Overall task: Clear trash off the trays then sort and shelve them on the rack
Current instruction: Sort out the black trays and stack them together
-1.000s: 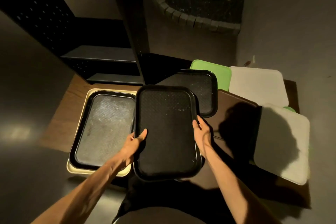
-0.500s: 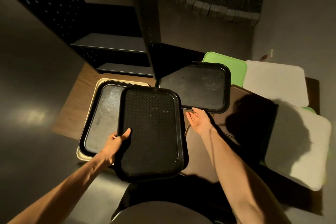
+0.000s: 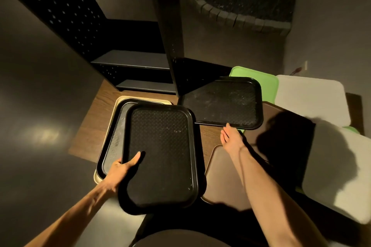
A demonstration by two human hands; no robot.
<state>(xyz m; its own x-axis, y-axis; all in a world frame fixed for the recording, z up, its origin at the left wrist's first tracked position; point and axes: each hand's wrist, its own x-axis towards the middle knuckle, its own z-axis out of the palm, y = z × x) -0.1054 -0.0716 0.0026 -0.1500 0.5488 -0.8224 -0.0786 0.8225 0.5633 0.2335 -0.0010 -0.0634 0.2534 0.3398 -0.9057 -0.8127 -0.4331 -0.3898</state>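
Observation:
My left hand grips the left rim of a black textured tray, held above another black tray that lies in a cream tray. My right hand is open, palm up, just below the near edge of a second black tray, holding nothing. Brown trays lie under my right forearm. A green tray and white trays lie further right. The black rack stands behind with bare shelves.
The trays rest on a low wooden board on a dark floor. A round stone-edged planter sits behind the rack's right post. A white tray overhangs at the right, partly in shadow.
My right hand let go of the held black tray and moved right toward the other black tray. The left hand carried the held tray left over the stacked trays.

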